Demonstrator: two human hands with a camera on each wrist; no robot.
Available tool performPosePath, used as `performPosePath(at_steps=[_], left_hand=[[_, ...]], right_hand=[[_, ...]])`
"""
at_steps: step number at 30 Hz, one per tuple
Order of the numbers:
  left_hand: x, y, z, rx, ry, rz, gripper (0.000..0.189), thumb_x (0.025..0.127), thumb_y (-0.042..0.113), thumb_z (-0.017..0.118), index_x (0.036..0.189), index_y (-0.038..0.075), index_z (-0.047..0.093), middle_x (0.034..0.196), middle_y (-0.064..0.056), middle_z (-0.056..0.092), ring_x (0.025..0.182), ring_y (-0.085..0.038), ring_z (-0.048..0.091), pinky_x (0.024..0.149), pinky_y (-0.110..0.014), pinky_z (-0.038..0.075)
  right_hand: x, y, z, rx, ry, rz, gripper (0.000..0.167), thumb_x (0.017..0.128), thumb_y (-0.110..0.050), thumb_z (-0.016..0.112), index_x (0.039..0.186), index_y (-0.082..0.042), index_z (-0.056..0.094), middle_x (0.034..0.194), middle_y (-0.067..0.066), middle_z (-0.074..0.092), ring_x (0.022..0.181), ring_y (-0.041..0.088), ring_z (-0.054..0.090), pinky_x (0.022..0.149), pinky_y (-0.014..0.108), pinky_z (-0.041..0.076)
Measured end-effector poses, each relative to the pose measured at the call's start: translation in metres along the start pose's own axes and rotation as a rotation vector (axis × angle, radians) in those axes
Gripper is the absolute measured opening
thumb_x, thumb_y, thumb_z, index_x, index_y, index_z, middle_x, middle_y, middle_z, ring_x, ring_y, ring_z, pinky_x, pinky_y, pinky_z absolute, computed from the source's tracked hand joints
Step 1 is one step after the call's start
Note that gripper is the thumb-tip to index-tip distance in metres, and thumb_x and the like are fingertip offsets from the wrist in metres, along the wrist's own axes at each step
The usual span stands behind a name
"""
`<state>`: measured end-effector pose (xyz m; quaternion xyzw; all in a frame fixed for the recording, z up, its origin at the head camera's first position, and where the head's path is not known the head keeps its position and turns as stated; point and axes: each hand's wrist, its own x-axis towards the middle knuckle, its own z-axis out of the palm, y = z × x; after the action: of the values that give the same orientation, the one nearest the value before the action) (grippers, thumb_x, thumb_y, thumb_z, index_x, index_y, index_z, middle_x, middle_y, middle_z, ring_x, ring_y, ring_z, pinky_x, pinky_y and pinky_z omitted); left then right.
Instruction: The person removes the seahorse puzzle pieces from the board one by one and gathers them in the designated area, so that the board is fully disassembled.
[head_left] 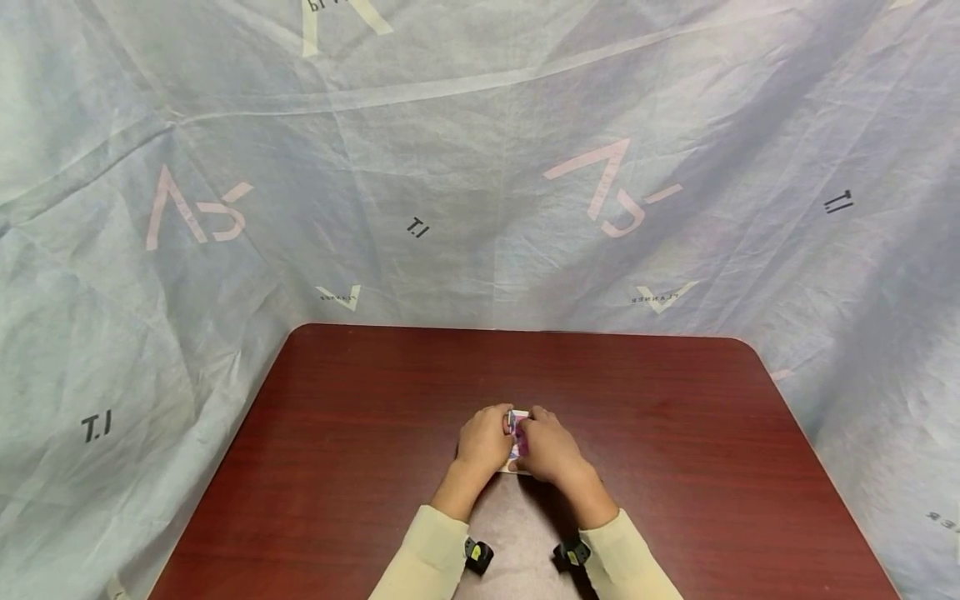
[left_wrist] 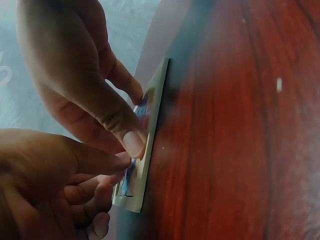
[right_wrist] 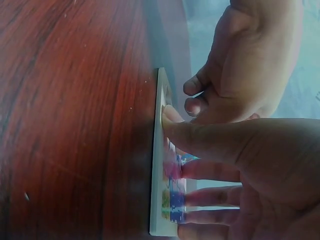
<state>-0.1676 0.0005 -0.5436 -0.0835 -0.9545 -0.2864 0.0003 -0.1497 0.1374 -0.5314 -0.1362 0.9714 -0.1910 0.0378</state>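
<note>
A thin, pale-edged board [head_left: 514, 469] with a colourful printed picture lies on the table between both hands. It looks like a small picture puzzle. My left hand [head_left: 486, 439] is at its left side with fingers curled, its thumb close to the printed face [left_wrist: 129, 179]. From the right, my right hand [head_left: 553, 448] reaches over the board. In the right wrist view its thumb [right_wrist: 175, 124] presses near the front edge, and its fairly straight fingers touch the pink and blue print [right_wrist: 175, 185] farther along. The hands cover most of the picture.
The dark red wooden table [head_left: 360, 400] has rounded far corners. A grey-white printed sheet [head_left: 465, 167] hangs behind it and along both sides. Black wrist cameras are strapped at both cuffs, the left camera [head_left: 478, 556] and the right camera [head_left: 572, 556].
</note>
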Motion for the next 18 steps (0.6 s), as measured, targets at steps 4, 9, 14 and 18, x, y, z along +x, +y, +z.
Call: performPosePath(at_steps=[4,9,14,18], left_hand=[[0.0,0.0001,-0.0009,-0.019,-0.021,-0.007,0.041,0.09,0.016,0.079,0.13,0.008,0.074,0.116,-0.011,0.079,0.101,-0.029,0.076,0.082,-0.05,0.061],[0.0003,-0.0013,-0.0014,-0.012,-0.02,-0.008,0.04,0.093,0.017,0.077,0.131,0.008,0.074,0.121,-0.012,0.079,0.102,-0.029,0.077,0.081,-0.049,0.061],[0.001,-0.0048,-0.0009,-0.011,-0.002,-0.011,0.039,0.091,0.019,0.08,0.129,0.009,0.075,0.097,-0.007,0.079,0.084,-0.024,0.073,0.071,-0.045,0.058],[0.0019,-0.0069,-0.0009,-0.022,0.009,-0.014,0.037,0.092,0.018,0.078,0.128,0.008,0.076,0.078,-0.002,0.069,0.071,-0.017,0.064,0.065,-0.039,0.054]], right_hand=[[0.0005,0.0006,0.0005,-0.014,0.003,0.006,0.055,0.065,-0.027,0.101,0.106,-0.002,0.075,0.116,0.016,0.064,0.11,0.037,0.064,0.087,0.053,0.059],[0.0005,0.0002,0.0012,-0.011,-0.004,0.008,0.053,0.066,-0.027,0.1,0.105,-0.003,0.075,0.118,0.017,0.064,0.113,0.038,0.063,0.088,0.053,0.059],[0.0002,-0.0001,0.0012,-0.012,-0.011,0.012,0.054,0.066,-0.028,0.1,0.107,-0.002,0.074,0.119,0.017,0.064,0.115,0.038,0.063,0.089,0.053,0.059],[0.0,-0.0008,-0.0005,-0.013,-0.01,0.011,0.053,0.067,-0.028,0.1,0.106,-0.003,0.074,0.117,0.016,0.063,0.113,0.036,0.062,0.086,0.053,0.059]])
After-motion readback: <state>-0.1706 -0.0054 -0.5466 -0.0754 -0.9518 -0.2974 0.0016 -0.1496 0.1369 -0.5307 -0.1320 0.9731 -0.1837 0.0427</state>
